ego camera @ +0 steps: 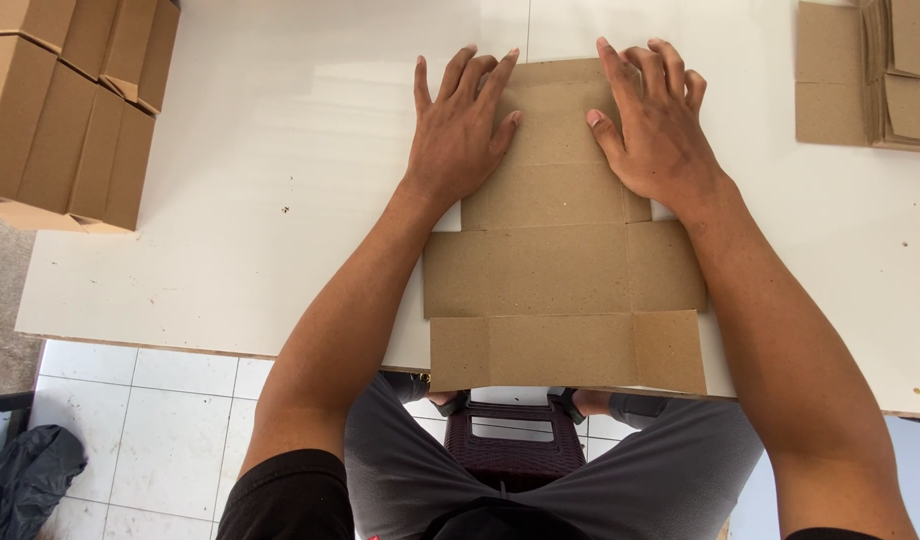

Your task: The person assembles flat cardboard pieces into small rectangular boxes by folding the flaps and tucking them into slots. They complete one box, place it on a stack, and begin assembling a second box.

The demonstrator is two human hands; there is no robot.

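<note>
Brown cardboard under both palms: the left hand [460,125] and the right hand [655,120] lie flat, fingers spread, gripping nothing, pressing the far end of an unfolded box blank [560,290] onto the white tabletop [280,180]. The blank runs back from the hands to the near edge. Folded boxes [65,110] sit far left of the left hand, flat blanks [870,75] right of the right.

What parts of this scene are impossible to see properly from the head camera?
- Flat cardboard blank: upper panels lie under the left hand and right hand.
- Stack of folded boxes: cut by the left edge.
- Cardboard pile: cut by the right edge.
- Stool: mostly hidden by the table.
</note>
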